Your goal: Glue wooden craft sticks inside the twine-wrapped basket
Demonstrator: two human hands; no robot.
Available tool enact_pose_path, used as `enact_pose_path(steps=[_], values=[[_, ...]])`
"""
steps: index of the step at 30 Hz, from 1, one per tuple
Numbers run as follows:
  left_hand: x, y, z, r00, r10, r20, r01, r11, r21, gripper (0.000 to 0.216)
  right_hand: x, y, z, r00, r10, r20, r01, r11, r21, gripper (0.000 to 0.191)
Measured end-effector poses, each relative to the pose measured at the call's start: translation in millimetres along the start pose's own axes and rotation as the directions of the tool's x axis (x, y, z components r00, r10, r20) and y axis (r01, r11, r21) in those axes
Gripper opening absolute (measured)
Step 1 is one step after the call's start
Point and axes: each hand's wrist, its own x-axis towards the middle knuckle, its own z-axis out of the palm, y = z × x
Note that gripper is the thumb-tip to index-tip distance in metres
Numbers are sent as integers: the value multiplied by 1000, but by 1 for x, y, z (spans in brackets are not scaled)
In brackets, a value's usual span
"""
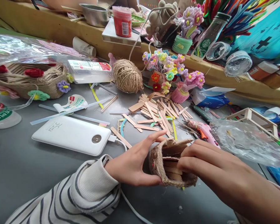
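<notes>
A small box (157, 163) wrapped in braided twine is tilted so that its opening faces me. Wooden craft sticks (174, 171) line its inside. My left hand (137, 161) clasps the box from the left, thumb along the lower edge and fingers behind the upper side. From the right, my right hand (207, 165) reaches into the opening with bent fingers. Its fingertips meet the end of a thin strip of wood (170, 159) inside, seen edge-on; the thumb is hidden. Loose craft sticks (151, 112) lie in a pile just beyond the box.
A white power bank (71, 135) with a cable lies left of my hands. Behind the sticks sit a twine ball (128, 76) and fuzzy flowers (165, 67). A pink glue gun (204, 132) and clear plastic (247, 143) lie to the right; a twine basket (30, 82) stands left.
</notes>
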Motion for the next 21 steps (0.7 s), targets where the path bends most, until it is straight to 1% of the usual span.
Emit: enact_pose_path(steps=[5, 10, 13, 17, 21], values=[[-2, -1, 1, 1000, 0, -11, 0, 1000, 8, 98, 2, 0, 0, 1000, -14, -8, 14, 1000, -4, 21], [-2, -1, 0, 1000, 2, -1, -2, 1000, 6, 99, 3, 1, 2, 1000, 5, 7, -5, 1000, -20, 22], [-1, 0, 0, 1000, 24, -9, -24, 1000, 14, 99, 3, 2, 0, 999, 20, 26, -20, 1000, 7, 22], [0, -1, 1, 996, 79, -36, -78, 997, 22, 97, 3, 6, -1, 999, 30, 13, -31, 997, 70, 21], [2, -3, 2, 993, 103, -60, -101, 994, 27, 95, 2, 8, 0, 999, 32, -1, -32, 997, 66, 21]])
